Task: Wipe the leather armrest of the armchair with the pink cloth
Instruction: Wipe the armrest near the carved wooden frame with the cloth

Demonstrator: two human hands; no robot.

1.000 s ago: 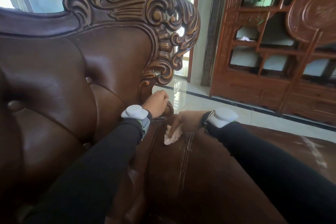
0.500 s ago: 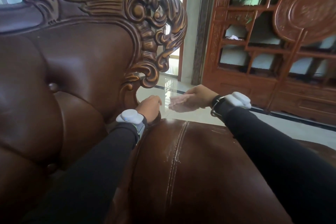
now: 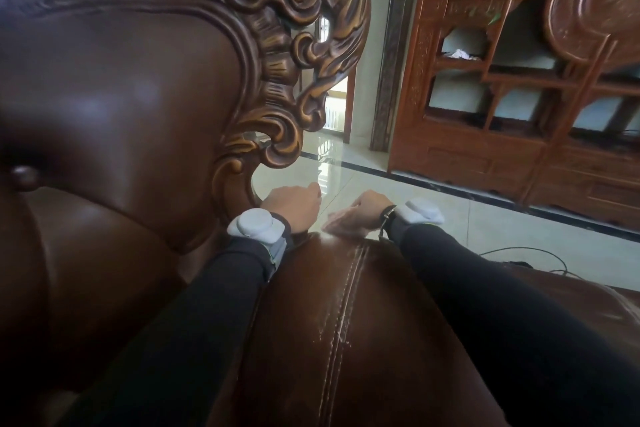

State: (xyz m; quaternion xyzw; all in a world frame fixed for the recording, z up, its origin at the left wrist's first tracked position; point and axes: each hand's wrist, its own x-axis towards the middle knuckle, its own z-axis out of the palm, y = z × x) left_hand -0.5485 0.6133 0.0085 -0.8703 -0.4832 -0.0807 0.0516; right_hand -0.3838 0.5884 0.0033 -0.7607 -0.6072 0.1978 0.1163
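The brown leather armrest point(image 3: 349, 329) with a pale stitched seam runs away from me in the middle of the head view. My right hand point(image 3: 358, 215) lies palm down on its far end, pressing the pink cloth point(image 3: 330, 226). Only a pale sliver of the cloth shows at the fingertips. My left hand point(image 3: 292, 206) is curled into a fist just left of it, resting at the far end of the armrest beside the carved wooden frame point(image 3: 277, 87). Nothing is visible in that fist.
The padded leather backrest point(image 3: 114, 107) fills the left side. Beyond the armrest lies a glossy tiled floor point(image 3: 349, 166) with a dark cable point(image 3: 519, 250). A carved wooden display cabinet point(image 3: 502, 121) stands at the back right, with a doorway beside it.
My right hand lifted off the armrest with the cloth, then came back down on the armrest's far end. The view has moved closer and the left hand has stayed at the frame.
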